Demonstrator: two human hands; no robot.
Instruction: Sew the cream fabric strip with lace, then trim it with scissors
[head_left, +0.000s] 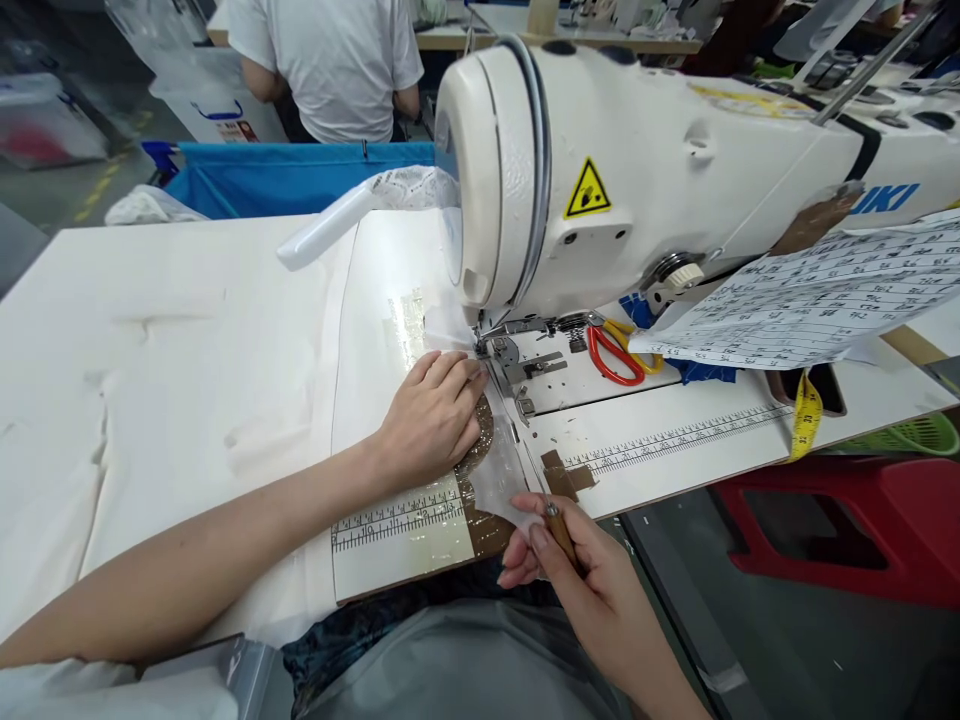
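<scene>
A sheer white piece of fabric runs from the presser foot of a sewing machine toward my lap. Beside the foot, my left hand lies palm down on the fabric, fingers close together and slightly bent, pressing it to the table. My right hand is closed round the wooden handle of an awl. The awl's thin metal shaft points along the fabric's edge toward the foot. A near corner of the fabric lies at my right fingers; whether they pinch it is unclear.
Red-and-yellow-handled scissors lie under the machine arm. A printed sheet hangs at the right, near a yellow tape measure. White lace trails behind the machine head, by a blue cloth bin. A red stool stands right; a person sits ahead.
</scene>
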